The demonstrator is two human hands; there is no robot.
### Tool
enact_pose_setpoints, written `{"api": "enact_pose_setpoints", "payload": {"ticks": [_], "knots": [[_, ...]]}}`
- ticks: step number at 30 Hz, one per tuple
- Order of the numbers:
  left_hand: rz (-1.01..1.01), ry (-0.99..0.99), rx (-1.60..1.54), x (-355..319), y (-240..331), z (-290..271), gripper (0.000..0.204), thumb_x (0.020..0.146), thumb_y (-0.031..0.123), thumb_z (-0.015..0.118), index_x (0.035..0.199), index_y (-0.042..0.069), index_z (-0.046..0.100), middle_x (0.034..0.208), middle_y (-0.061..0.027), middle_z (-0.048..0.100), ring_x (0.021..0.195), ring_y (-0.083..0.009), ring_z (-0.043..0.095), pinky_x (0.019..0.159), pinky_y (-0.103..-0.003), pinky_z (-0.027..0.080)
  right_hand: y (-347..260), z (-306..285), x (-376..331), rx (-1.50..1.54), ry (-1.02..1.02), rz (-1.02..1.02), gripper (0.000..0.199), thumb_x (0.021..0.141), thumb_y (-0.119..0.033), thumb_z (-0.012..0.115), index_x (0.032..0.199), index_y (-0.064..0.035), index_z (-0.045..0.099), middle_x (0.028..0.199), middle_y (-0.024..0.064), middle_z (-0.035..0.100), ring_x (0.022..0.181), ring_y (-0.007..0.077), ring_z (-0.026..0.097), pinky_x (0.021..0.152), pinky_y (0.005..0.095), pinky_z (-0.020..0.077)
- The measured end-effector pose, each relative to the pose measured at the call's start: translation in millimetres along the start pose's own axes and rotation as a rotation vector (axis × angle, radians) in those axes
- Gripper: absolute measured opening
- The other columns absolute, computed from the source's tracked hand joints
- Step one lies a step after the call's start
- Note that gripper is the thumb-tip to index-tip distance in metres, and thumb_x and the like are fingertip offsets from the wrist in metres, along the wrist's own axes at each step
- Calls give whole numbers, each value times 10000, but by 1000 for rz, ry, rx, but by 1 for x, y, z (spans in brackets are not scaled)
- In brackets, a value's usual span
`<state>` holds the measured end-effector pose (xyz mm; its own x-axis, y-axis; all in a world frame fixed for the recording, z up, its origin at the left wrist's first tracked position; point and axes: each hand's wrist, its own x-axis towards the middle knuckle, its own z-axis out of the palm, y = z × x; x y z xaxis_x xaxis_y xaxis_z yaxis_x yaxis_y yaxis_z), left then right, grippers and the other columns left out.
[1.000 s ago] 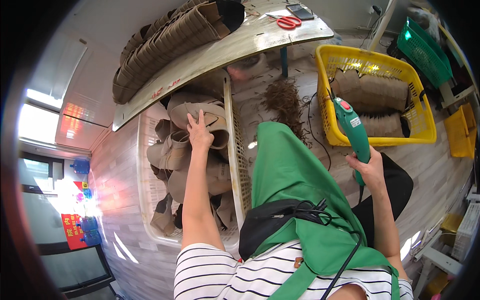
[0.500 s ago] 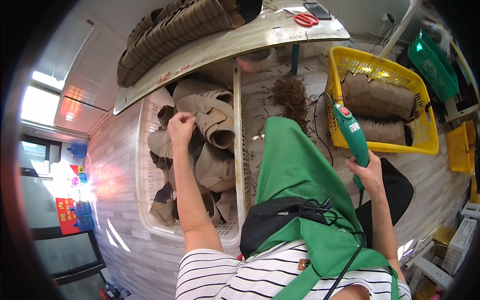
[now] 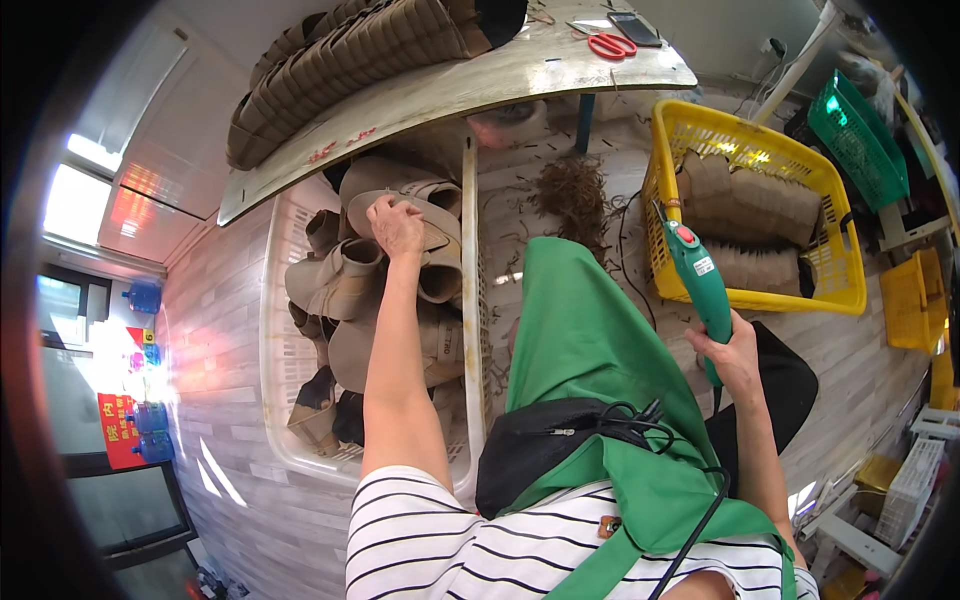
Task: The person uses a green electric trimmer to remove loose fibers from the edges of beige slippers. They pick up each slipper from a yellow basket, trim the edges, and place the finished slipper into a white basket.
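My left hand point(image 3: 397, 225) curled on tan shoe upper point(image 3: 425, 205) atop pile in white basket point(image 3: 275, 330). Right hand point(image 3: 735, 350) wrapped around green power tool point(image 3: 697, 285). Best: lift 1 piece, keep tool tip clear of cord.

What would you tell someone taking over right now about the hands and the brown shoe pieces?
Left hand: reaching into the white basket, grip closing on a tan shoe upper on top of the pile.
Right hand: holding the green corded power tool, tip up, touching nothing.
Yellow basket: holds stacked tan pieces.
Table: a long row of pieces, red scissors.
Left: many uppers in the white basket.
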<state>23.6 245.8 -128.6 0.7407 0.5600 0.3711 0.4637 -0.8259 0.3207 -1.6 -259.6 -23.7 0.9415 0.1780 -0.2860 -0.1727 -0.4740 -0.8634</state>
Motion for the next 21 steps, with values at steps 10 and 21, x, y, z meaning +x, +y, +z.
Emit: {"api": "enact_pose_setpoints", "payload": {"ticks": [10, 21], "knots": [[-262, 10, -633, -3, -30, -65, 742, 780, 208, 791, 1362, -74, 427, 1342, -254, 514, 1146, -302, 581, 914, -395, 509, 0, 8, 2, -60, 31, -51, 231, 763, -119, 781, 853, -23, 590, 714, -2, 579, 591, 71, 539, 541, 228, 433], [-962, -118, 146, -58, -181, -86, 370, 807, 135, 594, 1131, -26, 674, 1184, -282, 630, 1126, -363, 629, 940, -458, 509, 12, 5, 6, -89, 11, -24, 292, 752, -206, 793, 886, -20, 612, 724, 21, 598, 656, 99, 554, 618, 255, 457]]}}
